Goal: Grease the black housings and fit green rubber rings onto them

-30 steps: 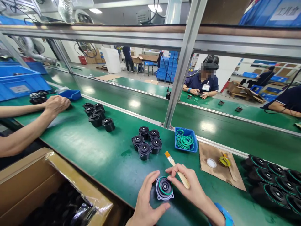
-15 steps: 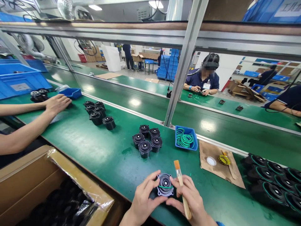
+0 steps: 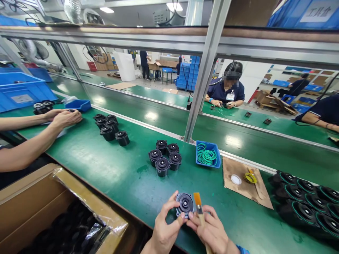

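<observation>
My left hand (image 3: 165, 229) pinches a round black plastic part (image 3: 184, 204) low in the middle of the view, just above the green table (image 3: 106, 169). Closed round the wooden handle of a small brush (image 3: 199, 210), my right hand (image 3: 212, 231) has the orange bristles standing up beside the part's right rim. No green ring shows on the part's face.
Several black parts (image 3: 164, 158) cluster ahead, with a blue tray of green rings (image 3: 208, 155) to their right. Brown paper (image 3: 246, 181) carries a white lid and a yellow ring. Ringed black parts (image 3: 304, 201) lie right. A cardboard box (image 3: 53, 211) stands left. A co-worker's hands (image 3: 65, 116) work at far left.
The brush swung from lying across my right fingers to standing upright beside the part. The green ring seen on the part earlier no longer shows. Both hands drew closer to me.
</observation>
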A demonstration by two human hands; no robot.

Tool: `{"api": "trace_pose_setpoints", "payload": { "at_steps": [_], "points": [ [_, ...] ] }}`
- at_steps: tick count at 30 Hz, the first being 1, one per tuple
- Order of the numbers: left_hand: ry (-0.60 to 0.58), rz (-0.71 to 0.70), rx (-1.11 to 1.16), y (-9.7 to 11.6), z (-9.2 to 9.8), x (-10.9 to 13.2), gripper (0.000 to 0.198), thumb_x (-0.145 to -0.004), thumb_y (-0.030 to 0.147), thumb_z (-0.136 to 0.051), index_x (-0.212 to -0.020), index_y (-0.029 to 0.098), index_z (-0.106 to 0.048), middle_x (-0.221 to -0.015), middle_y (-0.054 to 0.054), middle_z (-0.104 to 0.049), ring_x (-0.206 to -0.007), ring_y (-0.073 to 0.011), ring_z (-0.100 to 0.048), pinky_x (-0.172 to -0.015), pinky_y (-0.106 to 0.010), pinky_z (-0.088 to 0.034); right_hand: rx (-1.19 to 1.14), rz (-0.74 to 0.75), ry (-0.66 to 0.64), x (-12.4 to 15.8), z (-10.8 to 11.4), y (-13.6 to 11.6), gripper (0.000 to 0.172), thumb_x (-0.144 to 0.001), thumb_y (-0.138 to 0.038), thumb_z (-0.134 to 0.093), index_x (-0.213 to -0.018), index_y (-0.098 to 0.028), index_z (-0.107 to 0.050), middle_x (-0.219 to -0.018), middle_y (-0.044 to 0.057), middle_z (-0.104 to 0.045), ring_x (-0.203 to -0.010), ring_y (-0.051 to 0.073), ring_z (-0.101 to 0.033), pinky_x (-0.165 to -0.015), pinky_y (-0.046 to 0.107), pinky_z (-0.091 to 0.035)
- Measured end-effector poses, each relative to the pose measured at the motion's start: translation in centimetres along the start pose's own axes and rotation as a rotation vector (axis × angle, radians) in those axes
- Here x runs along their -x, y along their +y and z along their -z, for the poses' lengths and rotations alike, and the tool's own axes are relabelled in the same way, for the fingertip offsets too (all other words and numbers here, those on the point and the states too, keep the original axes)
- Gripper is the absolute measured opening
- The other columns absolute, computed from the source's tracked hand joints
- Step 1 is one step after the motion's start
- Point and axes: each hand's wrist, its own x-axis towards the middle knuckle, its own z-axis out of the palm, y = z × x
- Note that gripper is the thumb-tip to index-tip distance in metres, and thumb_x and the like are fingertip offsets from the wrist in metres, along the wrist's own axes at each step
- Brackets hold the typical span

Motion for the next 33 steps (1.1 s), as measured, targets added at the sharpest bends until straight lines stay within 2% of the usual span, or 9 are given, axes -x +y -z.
{"api": "trace_pose_setpoints", "payload": {
  "at_steps": [2,5,7,8,10,14,18,21,33],
  "points": [
    [0.018,0.032,0.011,-0.3,-0.1,0.3,0.018,-0.092,0.020,-0.063,-0.110,0.018,-0.065,-0.128,-0.016,-0.067,-0.114,-0.0311,-0.070,-0.092,-0.038,-0.063,-0.099,-0.032,-0.008,0.1,-0.3,0.2,0.022,-0.102,-0.012,-0.049,-0.112,-0.021,-0.066,-0.093,0.006,-0.080,-0.077,0.019,-0.075,-0.080,0.036,-0.060],
    [0.027,-0.205,-0.086,-0.7,0.2,-0.1,0.019,-0.088,0.009,-0.064,-0.098,0.024,-0.070,-0.123,-0.008,-0.066,-0.119,-0.0291,-0.067,-0.094,-0.038,-0.062,-0.205,-0.156,0.071,-0.6,0.0,0.5,0.016,-0.094,-0.010,-0.060,-0.098,-0.026,-0.062,-0.086,0.001,-0.079,-0.072,0.018,-0.073,-0.076,0.033,-0.060],
    [0.057,-0.281,-0.160,-0.7,0.6,-0.7,0.015,-0.086,0.010,-0.068,-0.094,0.024,-0.070,-0.117,-0.006,-0.063,-0.117,-0.0278,-0.068,-0.093,-0.038,-0.062,-0.286,-0.304,0.114,-1.6,1.1,0.8,0.015,-0.091,-0.014,-0.065,-0.092,-0.026,-0.056,-0.090,0.003,-0.078,-0.082,0.019,-0.072,-0.079,0.033,-0.059],
    [0.066,-0.253,-0.195,-0.7,0.9,-1.0,0.017,-0.083,0.015,-0.072,-0.098,0.023,-0.068,-0.117,-0.008,-0.062,-0.115,-0.0280,-0.069,-0.091,-0.039,-0.063,-0.355,-0.408,0.135,-2.1,1.8,1.0,0.014,-0.092,-0.018,-0.066,-0.090,-0.025,-0.054,-0.093,0.005,-0.078,-0.088,0.020,-0.072,-0.082,0.033,-0.058],
    [0.036,-0.133,-0.257,-0.7,1.3,-1.4,0.043,-0.078,0.025,-0.079,-0.116,0.020,-0.061,-0.122,-0.013,-0.063,-0.113,-0.0304,-0.069,-0.090,-0.042,-0.063,-0.530,-0.609,0.181,-3.1,3.2,1.4,0.009,-0.097,-0.029,-0.062,-0.092,-0.025,-0.056,-0.094,0.007,-0.078,-0.095,0.021,-0.070,-0.086,0.032,-0.057],
    [-0.143,0.007,-0.335,-1.1,1.3,-1.3,0.084,-0.072,0.026,-0.082,-0.144,0.018,-0.039,-0.129,-0.016,-0.066,-0.115,-0.0315,-0.069,-0.093,-0.043,-0.062,-0.857,-0.818,0.315,-4.2,5.2,2.6,0.023,-0.101,-0.043,-0.054,-0.098,-0.023,-0.066,-0.085,0.007,-0.076,-0.086,0.020,-0.068,-0.077,0.028,-0.056],
    [-0.184,0.063,-0.396,-1.5,0.9,-1.0,0.079,-0.070,0.024,-0.082,-0.138,0.021,-0.043,-0.125,-0.012,-0.070,-0.110,-0.0284,-0.072,-0.091,-0.040,-0.062,-0.926,-0.996,0.480,-4.3,5.9,3.6,0.037,-0.099,-0.054,-0.053,-0.107,-0.023,-0.071,-0.056,0.001,-0.062,-0.056,0.013,-0.054,-0.053,0.019,-0.045],
    [-0.164,0.084,-0.419,-1.6,0.8,-1.0,0.068,-0.071,0.026,-0.082,-0.129,0.021,-0.047,-0.116,-0.009,-0.073,-0.102,-0.0267,-0.075,-0.085,-0.038,-0.064,-0.884,-1.103,0.535,-4.3,5.9,3.5,0.044,-0.091,-0.060,-0.063,-0.103,-0.020,-0.073,-0.058,-0.001,-0.056,-0.050,0.009,-0.044,-0.046,0.017,-0.037],
    [-0.109,0.056,-0.371,0.1,0.7,-2.3,0.053,-0.072,0.030,-0.081,-0.116,0.021,-0.055,-0.106,-0.009,-0.070,-0.096,-0.0268,-0.073,-0.079,-0.039,-0.064,-1.075,-1.239,0.223,-3.0,2.7,1.3,0.054,-0.090,-0.067,-0.060,-0.079,-0.015,-0.064,-0.051,0.000,-0.056,-0.046,0.010,-0.048,-0.043,0.019,-0.039]
  ]
}}
